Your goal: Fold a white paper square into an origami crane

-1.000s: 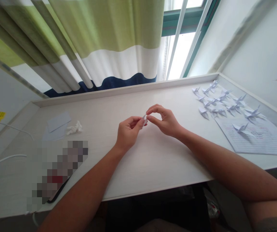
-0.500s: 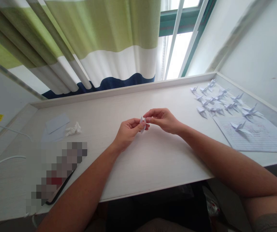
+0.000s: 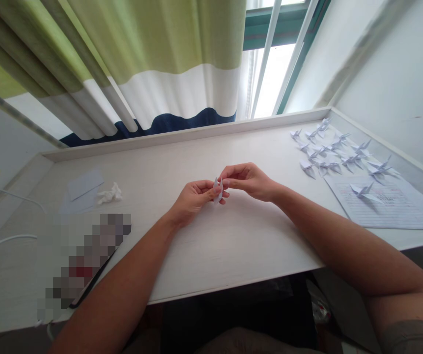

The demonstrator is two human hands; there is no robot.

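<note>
Over the middle of the white desk (image 3: pixel 196 260), a small folded white paper (image 3: pixel 217 196) is held upright between my two hands. My left hand (image 3: pixel 198 199) is closed, pinching the paper's lower part between thumb and fingers. The thumb and forefinger of my right hand (image 3: pixel 250 181) pinch its upper right point. Part of the paper is hidden behind my fingers, so its full shape cannot be made out. To the right, several folded paper cranes (image 3: pixel 322 151) stand on the desk, and a single paper crane (image 3: pixel 366 191) rests on lined written sheets (image 3: pixel 399 211).
On the left lie flat white paper pieces (image 3: pixel 84 184), a crumpled white tissue (image 3: pixel 110 194) and a pixelated dark-edged device (image 3: pixel 93 265). A white cable (image 3: pixel 8 243) runs in from the left edge. A raised rim (image 3: pixel 182 136) borders the desk's back, below the curtain (image 3: pixel 152 49).
Both hands keep nearly the same grip on the folded paper. The whole view has shifted slightly, with the desk things a little higher and further left.
</note>
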